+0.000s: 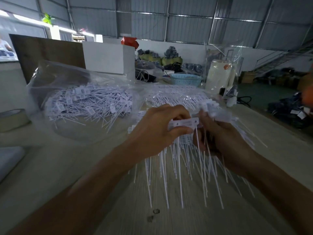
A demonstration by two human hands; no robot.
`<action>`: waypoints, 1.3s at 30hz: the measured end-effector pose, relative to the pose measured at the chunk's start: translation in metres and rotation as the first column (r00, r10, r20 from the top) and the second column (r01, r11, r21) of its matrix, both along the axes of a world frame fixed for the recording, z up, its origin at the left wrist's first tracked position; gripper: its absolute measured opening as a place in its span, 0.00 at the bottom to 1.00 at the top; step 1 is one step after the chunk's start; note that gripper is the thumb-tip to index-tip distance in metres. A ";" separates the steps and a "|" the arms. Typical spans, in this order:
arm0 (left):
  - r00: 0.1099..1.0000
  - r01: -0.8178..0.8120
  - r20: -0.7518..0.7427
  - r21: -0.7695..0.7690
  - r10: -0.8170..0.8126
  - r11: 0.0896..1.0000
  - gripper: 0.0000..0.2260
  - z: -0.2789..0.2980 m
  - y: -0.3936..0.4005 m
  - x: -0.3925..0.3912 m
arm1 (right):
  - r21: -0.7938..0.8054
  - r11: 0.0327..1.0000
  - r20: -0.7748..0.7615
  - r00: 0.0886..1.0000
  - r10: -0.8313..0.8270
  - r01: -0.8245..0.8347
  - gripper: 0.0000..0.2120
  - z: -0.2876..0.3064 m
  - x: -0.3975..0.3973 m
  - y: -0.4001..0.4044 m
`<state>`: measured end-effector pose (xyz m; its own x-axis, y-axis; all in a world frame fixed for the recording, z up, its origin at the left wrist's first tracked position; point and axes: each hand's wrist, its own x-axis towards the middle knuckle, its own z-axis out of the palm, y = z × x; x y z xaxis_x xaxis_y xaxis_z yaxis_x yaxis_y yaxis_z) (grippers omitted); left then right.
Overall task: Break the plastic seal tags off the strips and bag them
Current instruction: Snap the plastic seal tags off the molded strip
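Observation:
My left hand (pixel 157 131) pinches the end of a white strip of plastic seal tags (pixel 184 122), thumb below and fingers curled over the top. My right hand (pixel 220 134) grips the same strip's other part, with a bunch of tags fanning out above it. The tags' long thin tails (pixel 183 168) hang down over the wooden table (pixel 118 200). A clear plastic bag (pixel 81 100) full of loose white seal tags lies on the table to the left. More strips (pixel 177 97) lie in clear wrapping behind my hands.
A roll of tape (pixel 13 117) sits at the left edge. A white box (pixel 108 58) and a brown board (pixel 47 53) stand behind the bag. A blue basket (pixel 186 79) and a tall wrapped white bundle (pixel 220 73) are at the back right.

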<state>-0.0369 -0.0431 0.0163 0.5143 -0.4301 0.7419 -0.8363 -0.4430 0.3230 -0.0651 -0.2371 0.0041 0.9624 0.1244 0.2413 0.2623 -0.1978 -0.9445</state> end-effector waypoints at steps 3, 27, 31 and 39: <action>0.994 0.008 0.106 0.059 -0.014 0.998 0.07 -0.001 -0.005 -0.003 | 0.008 0.999 0.071 0.996 0.045 -0.046 0.26 0.000 -0.002 0.001; 0.998 0.050 -0.034 0.117 -0.046 0.992 0.09 -0.006 0.006 0.003 | -0.435 0.892 0.519 0.844 0.135 0.125 0.10 0.004 -0.005 -0.011; 0.993 0.084 -0.087 0.074 -0.077 0.994 0.10 0.000 0.001 -0.001 | -0.328 0.940 0.476 0.875 0.081 0.092 0.07 0.007 -0.002 -0.017; 0.991 0.096 -0.091 0.000 -0.095 0.995 0.05 0.007 0.011 -0.007 | 0.267 0.867 0.164 0.866 -0.472 0.422 0.10 0.032 0.008 -0.084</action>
